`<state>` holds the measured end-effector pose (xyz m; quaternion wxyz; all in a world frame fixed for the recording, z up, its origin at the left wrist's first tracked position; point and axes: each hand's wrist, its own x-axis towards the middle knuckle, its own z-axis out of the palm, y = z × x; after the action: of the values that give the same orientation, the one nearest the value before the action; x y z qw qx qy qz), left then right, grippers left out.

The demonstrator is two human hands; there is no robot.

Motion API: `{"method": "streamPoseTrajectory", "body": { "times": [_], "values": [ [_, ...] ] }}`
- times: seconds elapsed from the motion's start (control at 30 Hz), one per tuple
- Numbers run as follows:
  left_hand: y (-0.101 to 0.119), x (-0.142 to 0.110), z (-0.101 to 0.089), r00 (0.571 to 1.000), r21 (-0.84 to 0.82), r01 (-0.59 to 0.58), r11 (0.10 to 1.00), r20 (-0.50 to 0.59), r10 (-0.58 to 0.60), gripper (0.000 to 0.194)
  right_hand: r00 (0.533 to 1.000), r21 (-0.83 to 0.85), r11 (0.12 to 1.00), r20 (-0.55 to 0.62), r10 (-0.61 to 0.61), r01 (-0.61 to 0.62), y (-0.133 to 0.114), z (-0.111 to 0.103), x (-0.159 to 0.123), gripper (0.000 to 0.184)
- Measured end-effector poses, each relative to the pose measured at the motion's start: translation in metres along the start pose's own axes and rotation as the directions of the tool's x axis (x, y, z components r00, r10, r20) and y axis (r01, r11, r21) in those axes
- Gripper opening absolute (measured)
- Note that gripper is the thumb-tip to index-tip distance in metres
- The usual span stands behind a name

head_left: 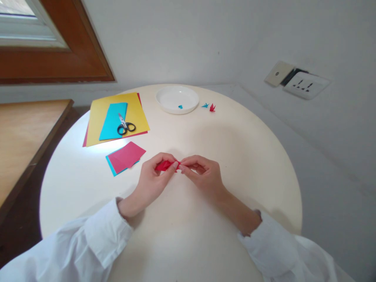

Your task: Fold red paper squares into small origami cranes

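Note:
A small folded piece of red paper [162, 166] is held between my two hands above the middle of the table. My left hand [155, 172] is closed around it, the thumb pressing on its right part. My right hand [204, 172] pinches its right end between thumb and forefinger. The fingers hide much of the folded shape. Left of my left hand lie loose red paper squares [127, 157] over blue paper [111, 167].
On the round white table [243, 156], yellow sheets [98, 113], a blue strip [110, 121] and black-handled scissors [126, 127] lie at left. A white dish [169, 102] holds a blue paper scrap [180, 107]. Beside it sit a blue paper crane [205, 105] and a red paper crane [212, 108].

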<state>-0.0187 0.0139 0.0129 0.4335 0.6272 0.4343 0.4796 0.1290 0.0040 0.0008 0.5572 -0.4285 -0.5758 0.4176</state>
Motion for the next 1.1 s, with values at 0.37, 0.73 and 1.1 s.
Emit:
{"method": "streamPoseTrajectory", "body": {
  "times": [0.37, 0.73, 1.1],
  "values": [
    [-0.0004, 0.0004, 0.0036, 0.999, -0.067, -0.025, 0.997, -0.029, 0.023, 0.014, 0.996, 0.038, 0.996, -0.037, 0.082, -0.08, -0.0034, 0.0038, 0.0011, 0.013],
    [-0.002, -0.0019, 0.0044, 0.999, -0.097, -0.018, 0.995, -0.049, 0.013, 0.016, 0.995, 0.028, 0.996, -0.053, 0.087, -0.086, -0.0028, 0.0062, 0.0011, 0.015],
    [-0.0019, -0.0019, 0.0035, 0.999, -0.051, -0.046, 0.998, -0.025, 0.045, 0.014, 0.999, -0.03, 0.999, -0.039, 0.022, -0.023, -0.0021, 0.0057, 0.0, 0.006]
  ]
}}
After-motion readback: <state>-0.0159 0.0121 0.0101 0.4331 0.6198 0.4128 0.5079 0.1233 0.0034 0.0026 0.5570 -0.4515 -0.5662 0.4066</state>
